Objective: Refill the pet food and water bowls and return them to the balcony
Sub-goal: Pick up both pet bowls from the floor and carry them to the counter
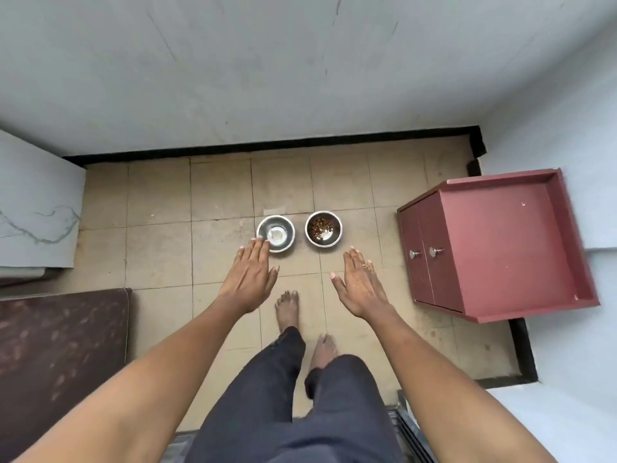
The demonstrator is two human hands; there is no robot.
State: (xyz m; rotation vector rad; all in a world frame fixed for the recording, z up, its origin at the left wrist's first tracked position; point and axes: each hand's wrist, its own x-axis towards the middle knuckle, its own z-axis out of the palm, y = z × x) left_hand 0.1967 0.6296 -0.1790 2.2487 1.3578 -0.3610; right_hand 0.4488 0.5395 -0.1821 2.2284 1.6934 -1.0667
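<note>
Two steel bowls stand side by side on the tiled balcony floor. The left bowl (276,233) looks shiny inside, with a bright reflection; whether it holds water I cannot tell. The right bowl (323,228) holds brown kibble. My left hand (252,274) is stretched out flat, palm down, its fingertips over the near rim of the left bowl. My right hand (359,282) is also flat, below and to the right of the kibble bowl, apart from it. Neither hand holds anything.
A dark red cabinet (497,245) with two knobs stands at the right. At left are a white marble slab (36,202) and a dark brown mat (60,355). A grey wall with black skirting closes the far side. My bare feet (288,310) stand on the tiles.
</note>
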